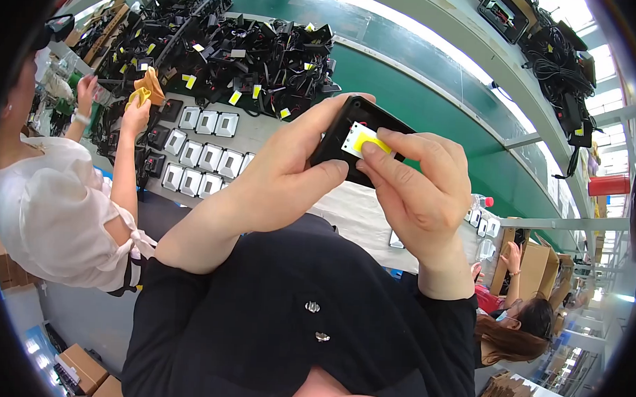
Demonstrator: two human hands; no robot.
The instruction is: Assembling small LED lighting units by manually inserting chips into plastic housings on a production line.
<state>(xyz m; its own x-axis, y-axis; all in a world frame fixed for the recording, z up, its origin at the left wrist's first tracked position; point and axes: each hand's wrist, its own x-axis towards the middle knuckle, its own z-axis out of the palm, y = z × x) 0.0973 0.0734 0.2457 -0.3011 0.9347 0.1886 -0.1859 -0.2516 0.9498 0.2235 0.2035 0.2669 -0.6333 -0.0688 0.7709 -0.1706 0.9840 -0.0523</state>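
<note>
My left hand (pixel 281 159) grips a black rectangular housing (pixel 331 139) by its near left side, its thumb along the front edge. The housing is raised above the bench with its open side toward me. Inside it, a white LED board with a yellow light patch (pixel 351 139) sits tilted at the opening. My right hand (pixel 430 185) pinches the board's yellow part between thumb and fingers. A bit of red wire shows beside the board. The right fingers cover the board's right end and part of the housing.
Rows of silver-white frames (pixel 191 153) lie on the bench at left. Behind them is a heap of black lamp units with cables (pixel 256 63). A co-worker at left holds a yellow-orange cloth or glove (pixel 146 91). Another person (pixel 517 321) works at right, near a red-capped bottle (pixel 482 201).
</note>
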